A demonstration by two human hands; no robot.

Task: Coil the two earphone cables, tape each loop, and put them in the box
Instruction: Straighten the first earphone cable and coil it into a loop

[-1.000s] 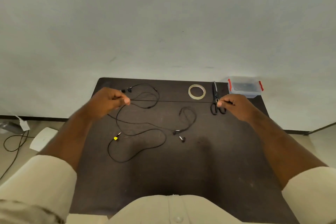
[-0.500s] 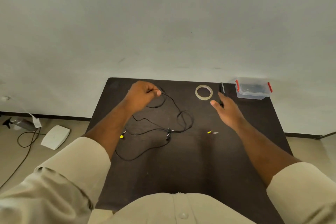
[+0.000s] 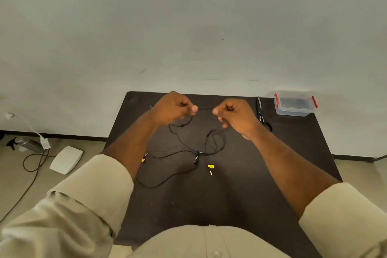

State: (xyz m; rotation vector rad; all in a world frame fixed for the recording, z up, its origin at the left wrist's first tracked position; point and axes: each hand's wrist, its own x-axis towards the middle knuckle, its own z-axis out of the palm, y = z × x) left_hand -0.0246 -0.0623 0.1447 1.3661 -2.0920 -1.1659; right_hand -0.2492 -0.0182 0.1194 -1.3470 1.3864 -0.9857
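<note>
Nearest the camera, a beige shirt front and two rolled beige sleeves point(image 3: 92, 192), bare forearms reaching forward over a dark worktop point(image 3: 240, 199). On the worktop's middle, a slack black earphone cable point(image 3: 173, 176) curving in a wide loop, a yellow tag point(image 3: 143, 160) just beside the left forearm, another yellow tag point(image 3: 210, 166) and a small pale plug tip lying apart to the right. A little farther, a pair of earbuds point(image 3: 196, 158) where several strands meet, and a tangle of loops point(image 3: 215, 142) rising toward the right hand. Beyond that, both hands raised close together above the worktop — left hand point(image 3: 174, 109) with fingers curled and thumb tip pinching a short taut run of cable point(image 3: 205, 108), right hand point(image 3: 232, 114) curled the same way, its grip pinched on the other end of that run. More cable hanging from under the left hand down to the worktop. Behind the right hand, black scissors point(image 3: 260, 111) lying lengthwise, partly hidden by the wrist. At the far right corner, a clear plastic box point(image 3: 295, 103) with red clips, lid on, well apart from the cables. Off the worktop to the left, on the floor, a white flat device point(image 3: 66, 159) and a dark cord — against the pale wall.
</note>
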